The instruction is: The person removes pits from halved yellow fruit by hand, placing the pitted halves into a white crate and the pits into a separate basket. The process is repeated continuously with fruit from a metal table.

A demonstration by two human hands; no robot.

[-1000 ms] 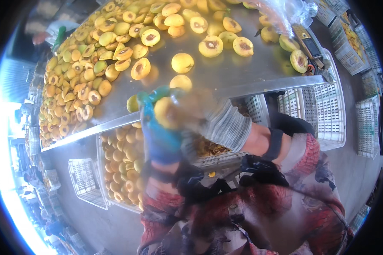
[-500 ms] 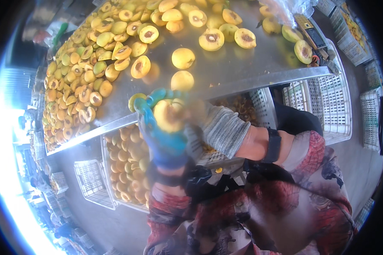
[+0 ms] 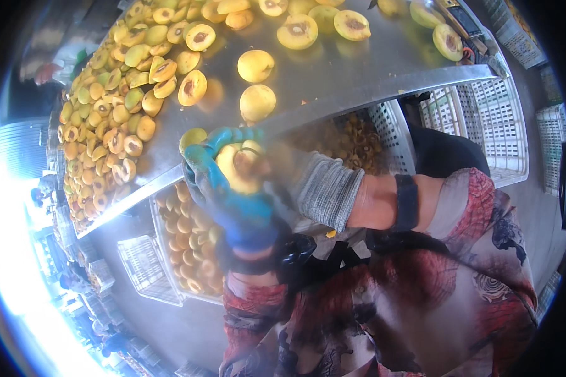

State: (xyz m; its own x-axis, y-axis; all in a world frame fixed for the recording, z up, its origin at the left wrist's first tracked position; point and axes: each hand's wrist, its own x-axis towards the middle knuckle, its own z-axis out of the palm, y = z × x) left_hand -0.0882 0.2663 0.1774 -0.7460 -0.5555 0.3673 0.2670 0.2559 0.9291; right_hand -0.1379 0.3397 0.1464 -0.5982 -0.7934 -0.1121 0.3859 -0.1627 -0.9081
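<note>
My left hand [image 3: 244, 210], in a teal and blue glove, has its fingers curled round a yellow peach [image 3: 233, 168] whose brownish pit side is turned to the right. Against that peach is my right hand [image 3: 282, 182], badly smeared, below a grey knit cuff [image 3: 331, 193]. A thin curved edge crosses the fruit there; whether it belongs to a tool I cannot make out. Another peach piece [image 3: 192, 139] touches or lies just beyond the left glove's fingers. Two yellow peach pieces, the nearer one [image 3: 258, 102] close above my hands, rest on the metal table [image 3: 233, 119].
Halved peaches [image 3: 110, 119] are heaped on the table's left. Beneath its raised front edge [image 3: 396, 94] stand a crate of peach halves [image 3: 185, 248] and one with brownish scraps [image 3: 352, 141]. White crates [image 3: 500, 135] stand at right; a dark device [image 3: 462, 20] lies at the table's far right corner.
The view has shifted, so the table and its fruit sit higher and a little further left. My hands stay together at the same peach, its brownish side now showing more.
</note>
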